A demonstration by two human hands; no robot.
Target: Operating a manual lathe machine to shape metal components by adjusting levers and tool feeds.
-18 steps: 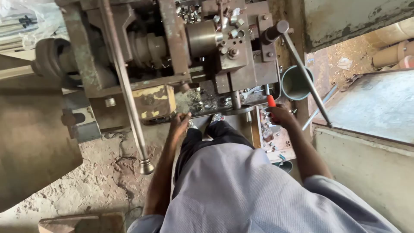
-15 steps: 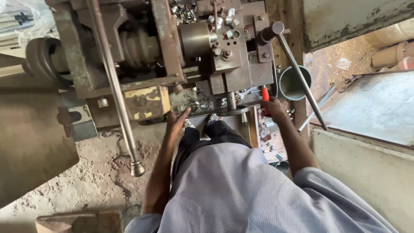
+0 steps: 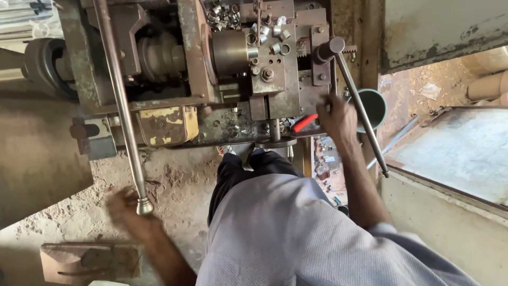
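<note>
While upright, long lever [image 3: 120, 100] meets left hand [image 3: 127, 209].

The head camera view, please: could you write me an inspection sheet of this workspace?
Surface: dusty floor, gritty, stained.
Job's things: old lathe-like machine; long lever with knob end; red-handled tool.
Clutter: small metal rings heaped on the machine; green cup; flat metal piece on the floor.
Hands: left hand, blurred, at the lever's knob; right hand by the red-handled tool, grip unclear.
Cables: nothing seen.
Surroundings: metal sheet at right.
</note>
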